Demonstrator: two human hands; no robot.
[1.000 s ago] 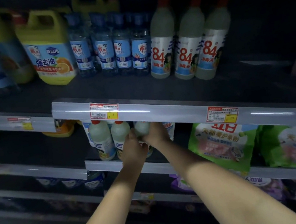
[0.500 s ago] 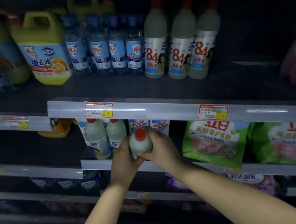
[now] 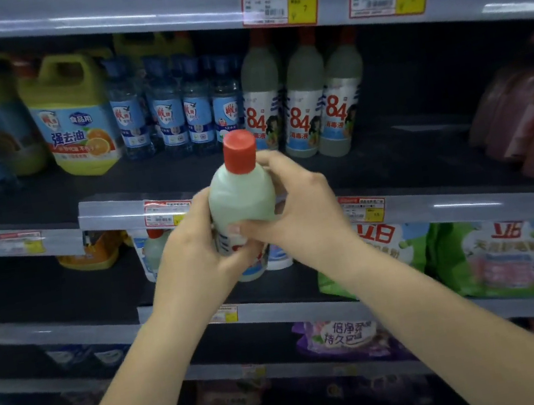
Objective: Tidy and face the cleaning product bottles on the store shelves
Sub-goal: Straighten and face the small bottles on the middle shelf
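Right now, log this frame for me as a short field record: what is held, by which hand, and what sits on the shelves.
held item: red-capped bottle, upright, off the shelf
left hand: grip closed on the bottle's lower body
right hand: grip closed on its side
upper shelf: yellow jug, blue bottles, three "84" bottles
lower shelf: another red-capped bottle, green bags
label facing: cannot tell
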